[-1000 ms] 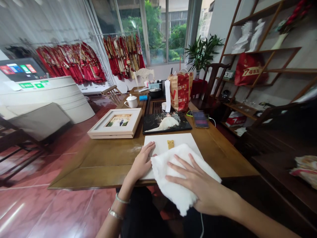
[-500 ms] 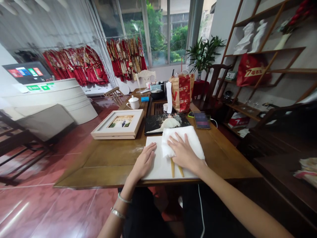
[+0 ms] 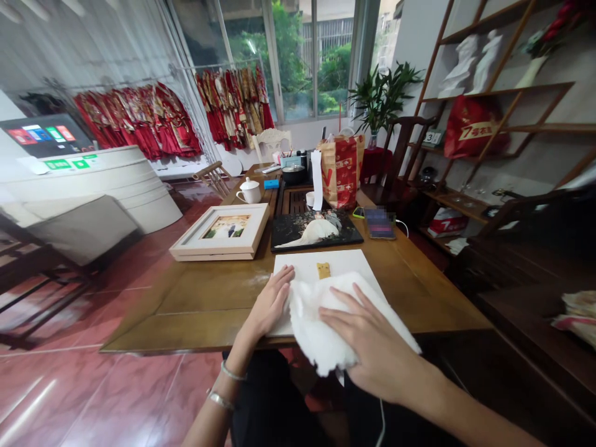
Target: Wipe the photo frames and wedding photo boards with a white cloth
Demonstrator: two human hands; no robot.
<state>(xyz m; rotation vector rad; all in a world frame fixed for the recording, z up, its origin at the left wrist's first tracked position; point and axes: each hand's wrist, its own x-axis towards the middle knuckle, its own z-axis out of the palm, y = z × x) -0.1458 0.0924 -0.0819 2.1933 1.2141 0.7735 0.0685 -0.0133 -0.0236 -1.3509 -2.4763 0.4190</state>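
Observation:
A white board (image 3: 354, 262) lies flat at the table's front edge, with the top of a yellow cartoon figure (image 3: 323, 270) showing on it. My left hand (image 3: 274, 299) rests on the board's left edge, fingers stretched out, holding nothing. A white cloth (image 3: 313, 318) covers the board's lower part and hangs past its near edge. On top of the cloth lies my right hand (image 3: 372, 329), its fingers extended and pressing on it; the thumb is hidden. The cloth hides the rest of the figure.
Behind the board lies a dark photo panel (image 3: 298, 233). Stacked white frames (image 3: 254, 239) are to its left, a phone (image 3: 379, 223) with a cable to its right. Farther back stand a lidded white cup (image 3: 250, 191) and a paper bag (image 3: 342, 171).
My right hand has drawn the cloth toward me, from the board's upper part down over its near edge. The figure's top is now uncovered and its legs are covered. My left hand has stayed put.

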